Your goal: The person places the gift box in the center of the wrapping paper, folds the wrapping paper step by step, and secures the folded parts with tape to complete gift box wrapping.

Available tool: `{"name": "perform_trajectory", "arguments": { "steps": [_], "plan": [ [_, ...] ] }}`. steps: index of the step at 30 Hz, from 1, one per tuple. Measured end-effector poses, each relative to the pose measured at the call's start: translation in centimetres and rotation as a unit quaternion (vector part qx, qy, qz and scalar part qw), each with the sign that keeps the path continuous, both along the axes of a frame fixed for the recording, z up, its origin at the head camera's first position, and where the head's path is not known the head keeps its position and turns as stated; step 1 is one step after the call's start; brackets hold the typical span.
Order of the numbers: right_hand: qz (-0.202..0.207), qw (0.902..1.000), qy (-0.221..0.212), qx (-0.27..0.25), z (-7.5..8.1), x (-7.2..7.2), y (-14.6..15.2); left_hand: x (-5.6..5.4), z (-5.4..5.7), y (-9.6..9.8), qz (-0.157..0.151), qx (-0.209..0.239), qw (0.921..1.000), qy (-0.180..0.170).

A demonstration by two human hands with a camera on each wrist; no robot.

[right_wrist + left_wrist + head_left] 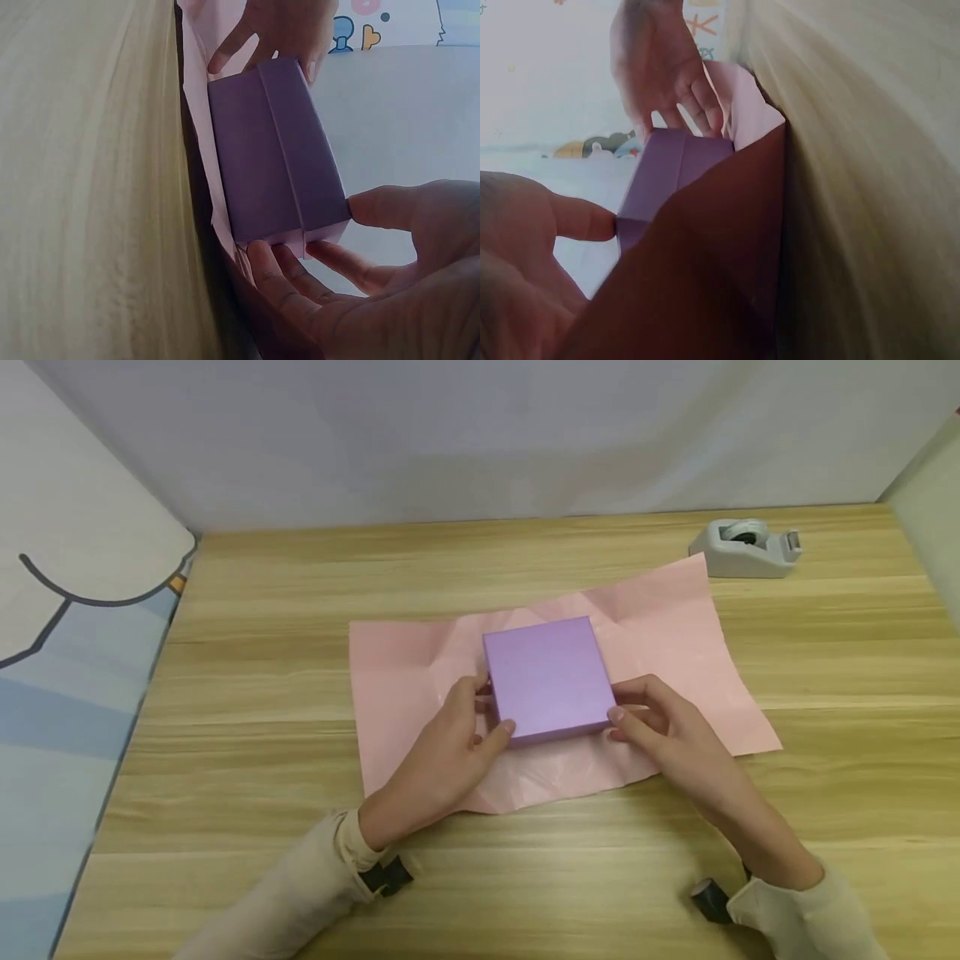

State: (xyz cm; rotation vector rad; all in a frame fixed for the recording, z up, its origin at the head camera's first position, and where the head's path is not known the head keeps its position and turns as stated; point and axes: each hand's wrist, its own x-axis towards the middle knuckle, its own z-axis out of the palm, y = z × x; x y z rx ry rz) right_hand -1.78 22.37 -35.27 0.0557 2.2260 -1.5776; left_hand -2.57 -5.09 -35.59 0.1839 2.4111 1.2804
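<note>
A purple lidded box (551, 677) sits on a creased sheet of pink paper (397, 693), turned slightly. My left hand (450, 743) grips the box's left side, its thumb at the near left corner and its fingers along the side. On the opposite side, my right hand (667, 727) holds the near right corner between thumb and fingers. In the right wrist view, the seam of the lid runs along the box (274, 157), and the right fingertips touch its end. The left wrist view shows the left thumb (585, 219) against a box corner, with paper hiding much of the box.
A grey tape dispenser (750, 550) with a roll in it stands at the back right, just behind the paper's far corner. The wooden table (262, 685) meets a pale wall (487, 443) at the back. A cartoon-printed panel (82, 610) borders the left side.
</note>
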Motion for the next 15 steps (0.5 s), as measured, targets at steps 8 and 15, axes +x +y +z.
{"name": "perform_trajectory", "arguments": {
  "steps": [8,15],
  "plan": [
    [0.009,0.9999,0.005,0.005,0.1,0.1,0.4,-0.5,-0.6,-0.4,-0.013,-0.022,0.9982,0.054],
    [-0.078,0.9924,0.085,-0.043,0.7,-0.8,5.3,-0.5,-0.9,-0.1,-0.066,-0.1,0.9756,0.184]
  ]
}}
